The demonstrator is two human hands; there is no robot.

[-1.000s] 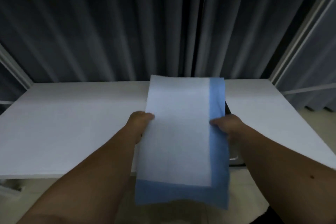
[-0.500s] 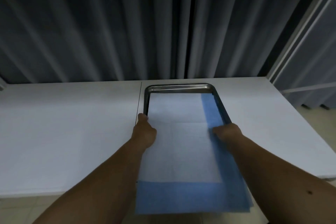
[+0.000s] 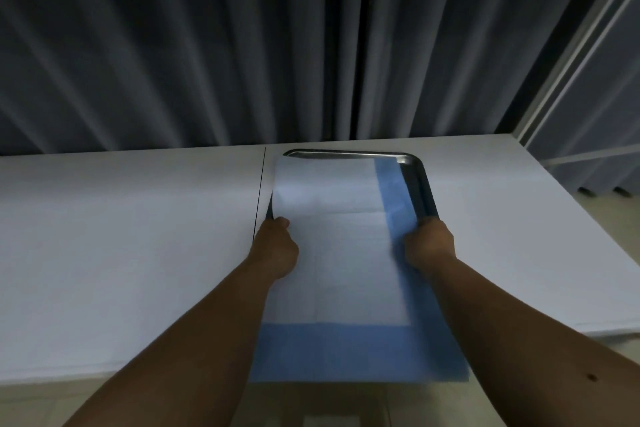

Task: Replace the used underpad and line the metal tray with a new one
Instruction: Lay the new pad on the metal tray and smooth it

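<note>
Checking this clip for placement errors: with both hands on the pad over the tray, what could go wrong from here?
1. The white underpad with blue border overhangs the white table's near edge, so it may end up unseated.
2. It covers the rectangular metal tray's left rim while the right rim shows, so it could settle skewed.
3. The left hand and right hand grip its sides; uneven pulling might wrinkle it.

Rectangular metal tray [image 3: 420, 184]: only far rim and right rim show; left rim, floor and near end hidden under the white underpad with blue border [image 3: 339, 253].

Left hand [image 3: 275, 250]: fingers out of sight beneath the pad's left edge; grip not readable beyond the thumb on top.

Right hand [image 3: 429, 246]: fingertips hidden at the pad's right edge and tray rim.

Both forearms cut off by the bottom edge.

Pad's near blue border soft, blurred.
</note>
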